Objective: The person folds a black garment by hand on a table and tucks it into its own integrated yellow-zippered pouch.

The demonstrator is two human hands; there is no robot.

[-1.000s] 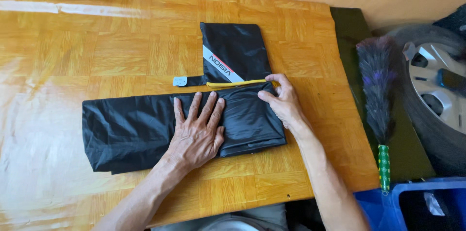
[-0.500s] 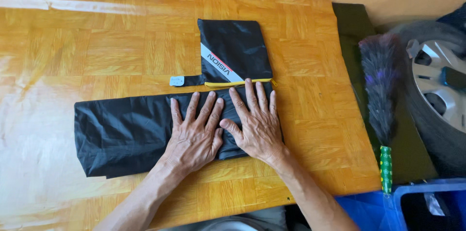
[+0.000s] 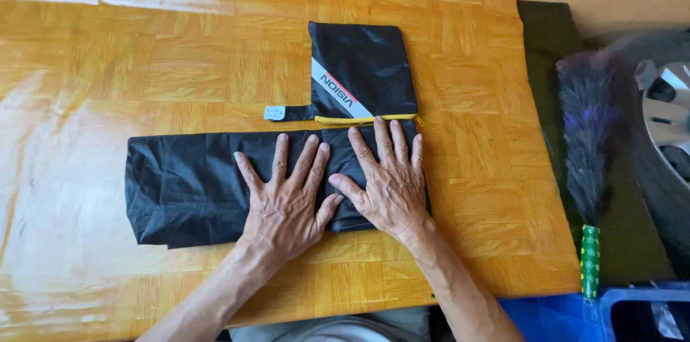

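So both hands, left (image 3: 287,202) and right (image 3: 388,184), are lying flat and open, gripping nothing, pressing the folded black fabric (image 3: 187,184) near the desk's (image 3: 144,47) front edge.

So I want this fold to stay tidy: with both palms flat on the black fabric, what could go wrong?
The left hand and right hand pin only the right part of the black fabric; its free left end could creep on the glossy wooden table. The yellow zipper edge by the fingertips could skew.
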